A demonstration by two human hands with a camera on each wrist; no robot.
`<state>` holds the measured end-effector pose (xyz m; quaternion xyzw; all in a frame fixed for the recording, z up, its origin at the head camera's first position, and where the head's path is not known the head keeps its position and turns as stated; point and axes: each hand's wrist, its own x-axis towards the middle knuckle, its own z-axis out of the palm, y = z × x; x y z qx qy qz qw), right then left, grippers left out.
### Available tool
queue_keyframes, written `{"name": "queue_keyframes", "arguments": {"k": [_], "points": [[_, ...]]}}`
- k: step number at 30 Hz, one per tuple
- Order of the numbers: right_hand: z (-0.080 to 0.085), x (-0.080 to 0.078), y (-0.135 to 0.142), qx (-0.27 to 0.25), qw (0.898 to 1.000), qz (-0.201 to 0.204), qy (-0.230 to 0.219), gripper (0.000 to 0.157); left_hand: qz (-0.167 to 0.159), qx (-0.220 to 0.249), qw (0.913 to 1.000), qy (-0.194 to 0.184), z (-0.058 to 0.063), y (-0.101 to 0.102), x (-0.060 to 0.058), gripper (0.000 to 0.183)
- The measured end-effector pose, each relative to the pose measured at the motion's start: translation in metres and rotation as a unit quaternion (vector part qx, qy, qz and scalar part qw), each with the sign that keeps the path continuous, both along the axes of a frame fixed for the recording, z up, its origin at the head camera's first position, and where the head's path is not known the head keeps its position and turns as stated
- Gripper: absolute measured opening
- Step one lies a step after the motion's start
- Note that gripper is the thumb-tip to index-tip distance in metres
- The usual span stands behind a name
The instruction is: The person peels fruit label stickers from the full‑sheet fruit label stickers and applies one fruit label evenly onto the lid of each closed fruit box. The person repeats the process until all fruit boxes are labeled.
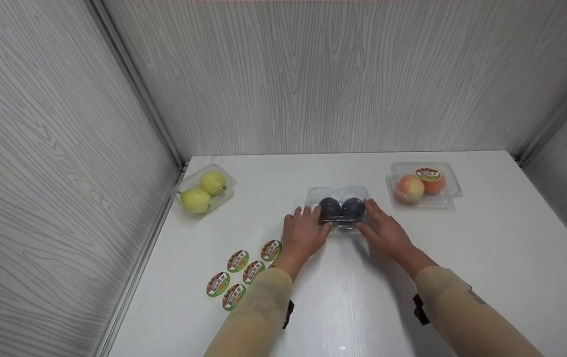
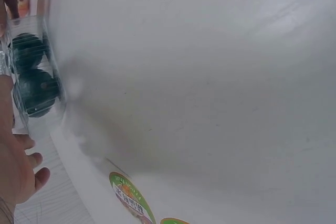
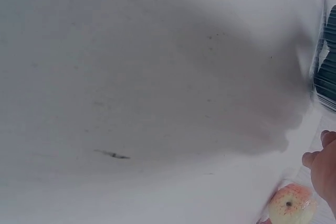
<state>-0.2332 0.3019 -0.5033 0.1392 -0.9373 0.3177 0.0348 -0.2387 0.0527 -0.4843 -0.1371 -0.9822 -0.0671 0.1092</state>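
Note:
A clear plastic box [image 1: 338,191] with two dark, round, plum-like fruits [image 1: 353,208] sits mid-table. My left hand [image 1: 304,235] is at its left side, index fingertip on the side edge and thumb at the front corner. At the right side, my right hand [image 1: 388,236] mirrors this, its thumb at the front edge. In the left wrist view, the left hand's other fingers [image 2: 41,178] stretch out beyond the box. The right wrist view catches the right hand's fingertips [image 3: 311,158] beside the box, which is cut off by the frame edge.
Several round fruit stickers [image 1: 238,261] lie left of my left forearm. A clear box [image 1: 225,194] with two yellow-green pears [image 1: 195,200] stands at the back left. Another [image 1: 454,186], with two peach-like fruits [image 1: 410,189] and a sticker on top, stands back right. Walls border the table.

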Motion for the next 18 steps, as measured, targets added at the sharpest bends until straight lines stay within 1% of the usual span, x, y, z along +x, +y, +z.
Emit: {"name": "queue_keyframes", "arguments": {"k": [7, 13, 18], "points": [[0.004, 0.003, -0.001, 0.029, 1.000, -0.002, 0.007, 0.076, -0.004, -0.004, 1.0000, 0.006, 0.001, -0.001, 0.001, 0.061], [0.004, 0.004, -0.001, 0.067, 0.998, -0.011, 0.004, 0.075, -0.006, -0.004, 0.9997, -0.022, 0.006, -0.005, 0.000, 0.064], [0.006, 0.004, 0.000, 0.076, 0.997, -0.020, 0.004, 0.075, -0.002, -0.004, 0.9992, -0.039, 0.014, -0.010, 0.000, 0.066]]}}
